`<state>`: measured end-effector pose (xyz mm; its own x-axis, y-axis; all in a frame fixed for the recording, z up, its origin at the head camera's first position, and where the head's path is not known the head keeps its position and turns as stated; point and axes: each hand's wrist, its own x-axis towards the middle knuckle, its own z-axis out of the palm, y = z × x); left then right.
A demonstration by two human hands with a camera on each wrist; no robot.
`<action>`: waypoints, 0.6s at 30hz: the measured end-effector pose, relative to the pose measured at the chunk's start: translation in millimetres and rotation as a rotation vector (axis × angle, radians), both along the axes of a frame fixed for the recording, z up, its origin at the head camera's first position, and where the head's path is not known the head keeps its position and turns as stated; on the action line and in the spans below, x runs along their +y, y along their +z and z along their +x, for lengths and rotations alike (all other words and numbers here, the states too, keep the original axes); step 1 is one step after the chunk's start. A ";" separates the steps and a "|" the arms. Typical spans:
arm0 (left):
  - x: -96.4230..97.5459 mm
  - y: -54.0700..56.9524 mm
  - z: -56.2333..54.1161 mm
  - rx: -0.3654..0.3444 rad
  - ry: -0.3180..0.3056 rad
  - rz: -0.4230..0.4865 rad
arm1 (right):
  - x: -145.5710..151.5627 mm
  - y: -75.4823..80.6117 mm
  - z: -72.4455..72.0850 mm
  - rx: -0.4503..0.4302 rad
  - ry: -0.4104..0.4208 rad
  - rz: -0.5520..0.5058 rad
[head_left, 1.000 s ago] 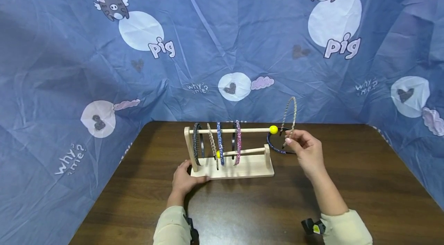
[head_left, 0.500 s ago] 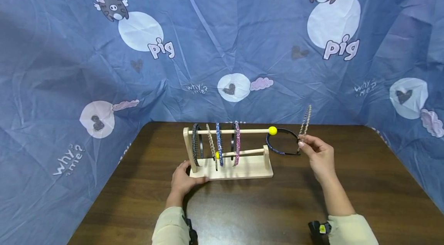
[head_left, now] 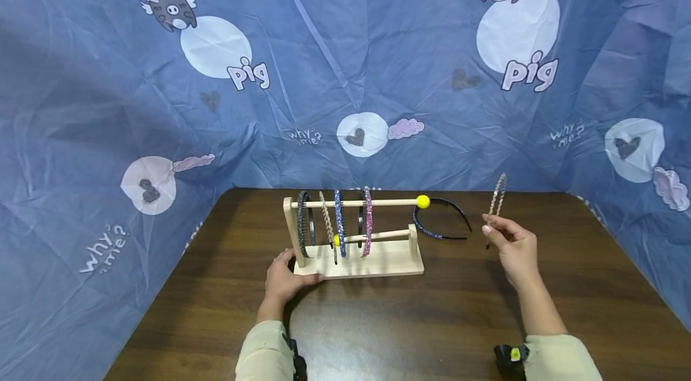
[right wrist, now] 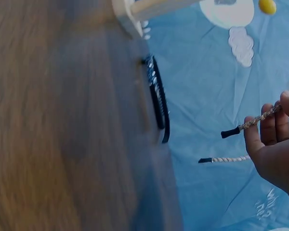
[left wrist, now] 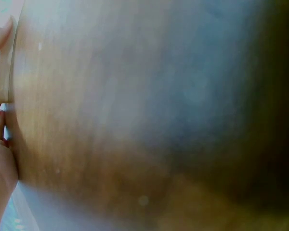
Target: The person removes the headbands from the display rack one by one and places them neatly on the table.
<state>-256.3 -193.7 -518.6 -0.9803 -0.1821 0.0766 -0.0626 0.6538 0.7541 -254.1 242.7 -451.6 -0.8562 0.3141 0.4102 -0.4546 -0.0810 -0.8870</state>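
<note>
My left hand (head_left: 283, 280) grips the left end of a pale wooden headband stand (head_left: 388, 263), its thumb along the front edge of the base. In the left wrist view, fingers show on both sides of the base's end. Off to the right, my right hand (head_left: 517, 249) pinches a beige braided headband (head_left: 493, 201) near one end and holds it upright above the table. Its two black tips show in the right wrist view, below the strands of the headband (right wrist: 248, 124).
On the stand's rods hang a dark headband (head_left: 302, 231), a braided one (head_left: 327, 219), a blue one (head_left: 339, 219), a black one (head_left: 360, 228) and a pink one (head_left: 369, 222). A blue and black headband (head_left: 429, 233) lies behind on the brown table (head_left: 410, 321). Blue printed cloth (head_left: 302, 69) surrounds it.
My right hand has moved rightward with the braided headband, from beside the rod's yellow ball to beyond the headband lying on the table. My left hand has stayed on the stand.
</note>
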 end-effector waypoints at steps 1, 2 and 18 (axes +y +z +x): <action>0.0 0.3 0.3 -0.001 0.000 -0.001 | 2.4 -2.2 -0.1 0.008 0.011 0.005; -0.2 0.3 0.5 0.000 0.000 -0.002 | 5.2 -5.0 -0.5 0.017 0.015 0.026; -1.4 -1.8 0.1 0.038 -0.010 -0.020 | 63.8 -54.0 -21.4 -0.027 -0.032 0.294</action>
<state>-256.2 -195.1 -520.4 -0.9783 -0.1707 0.1172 -0.0277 0.6690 0.7428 -275.5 306.5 -505.5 -0.8595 0.2121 0.4650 -0.4290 0.1948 -0.8820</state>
